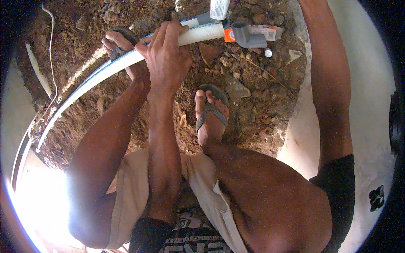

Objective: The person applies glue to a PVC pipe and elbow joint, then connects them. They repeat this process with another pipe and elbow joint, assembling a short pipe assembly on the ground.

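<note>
My left hand (165,50) is closed round a long white plastic pipe (98,81), close to its open right end. A second white pipe (190,22) runs just behind it, with a dark grey fitting (205,18) on its end. Over that fitting shows the lower part of a white tube (219,9), cut off by the upper edge. My right forearm (329,71) reaches up along the right side and leaves the picture at the top, so the hand is out of sight. Right of the pipe end lies a grey elbow fitting (249,37) against an orange and white box (270,32).
A small white cap (268,52) lies on the rocky soil (244,71) below the elbow. My sandalled feet (212,109) stand in the dirt. Pale walls (371,84) flank the trench, and a thin white cable (51,55) hangs at left. Bright light glares at lower left.
</note>
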Demonstrator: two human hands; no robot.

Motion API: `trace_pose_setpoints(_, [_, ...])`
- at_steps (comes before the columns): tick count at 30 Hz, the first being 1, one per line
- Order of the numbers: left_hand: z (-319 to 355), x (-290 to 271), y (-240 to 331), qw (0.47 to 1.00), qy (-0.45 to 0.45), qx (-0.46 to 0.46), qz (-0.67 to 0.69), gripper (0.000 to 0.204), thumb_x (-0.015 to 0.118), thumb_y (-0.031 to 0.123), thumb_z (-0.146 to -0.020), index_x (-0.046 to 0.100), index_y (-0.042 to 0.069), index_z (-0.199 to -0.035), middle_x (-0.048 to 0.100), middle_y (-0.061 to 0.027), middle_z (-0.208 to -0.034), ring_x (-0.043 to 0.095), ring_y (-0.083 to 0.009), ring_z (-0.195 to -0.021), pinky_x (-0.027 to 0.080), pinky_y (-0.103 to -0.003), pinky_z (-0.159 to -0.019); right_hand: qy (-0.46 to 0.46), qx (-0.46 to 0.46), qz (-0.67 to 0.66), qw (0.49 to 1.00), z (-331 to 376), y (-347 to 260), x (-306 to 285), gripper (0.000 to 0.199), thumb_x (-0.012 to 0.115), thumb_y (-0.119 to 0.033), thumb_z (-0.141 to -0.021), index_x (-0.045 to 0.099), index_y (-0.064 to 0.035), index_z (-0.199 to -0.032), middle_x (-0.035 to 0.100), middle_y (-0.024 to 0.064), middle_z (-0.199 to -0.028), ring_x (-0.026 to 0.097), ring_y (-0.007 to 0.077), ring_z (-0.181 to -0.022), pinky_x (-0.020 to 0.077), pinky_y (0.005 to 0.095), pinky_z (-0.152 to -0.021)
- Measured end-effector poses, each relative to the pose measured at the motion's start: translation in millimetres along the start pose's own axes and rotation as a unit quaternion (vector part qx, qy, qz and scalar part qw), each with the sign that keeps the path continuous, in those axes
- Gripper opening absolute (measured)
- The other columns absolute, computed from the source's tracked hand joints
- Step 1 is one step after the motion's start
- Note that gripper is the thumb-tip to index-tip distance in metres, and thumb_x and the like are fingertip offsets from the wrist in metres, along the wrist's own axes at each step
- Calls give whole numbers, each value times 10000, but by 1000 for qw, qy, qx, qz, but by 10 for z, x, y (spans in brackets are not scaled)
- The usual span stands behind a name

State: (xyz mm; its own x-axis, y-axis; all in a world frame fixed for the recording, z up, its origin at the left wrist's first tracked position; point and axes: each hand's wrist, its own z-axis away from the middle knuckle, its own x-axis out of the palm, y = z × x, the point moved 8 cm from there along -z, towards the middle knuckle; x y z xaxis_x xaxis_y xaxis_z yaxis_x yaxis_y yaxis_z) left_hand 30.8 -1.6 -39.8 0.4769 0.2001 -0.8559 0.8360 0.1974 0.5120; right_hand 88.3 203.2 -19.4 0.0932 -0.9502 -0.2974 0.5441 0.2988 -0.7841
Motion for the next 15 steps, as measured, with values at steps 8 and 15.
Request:
trace_pose_setpoints(8, [-18,-21,-33,999,-23,3,27,427,692,2,-685,614,152,-1077,641,-23,-1040,620,-258,-1052,343,-492,-898,18,-12,27,999,86,-194,29,194,837,-116,-727,724,6,-827,711,99,-741,639,152,-569,473,279,-486])
trace_pose_setpoints(15, [-62,13,-92,997,-66,26,8,419,736,110,-771,623,180,-1168,666,-33,-1113,626,-268,-1065,371,-519,-895,21,-7,62,998,175,-339,59,185,820,-127,-735,678,-13,-768,643,70,-671,557,123,-520,416,271,-450])
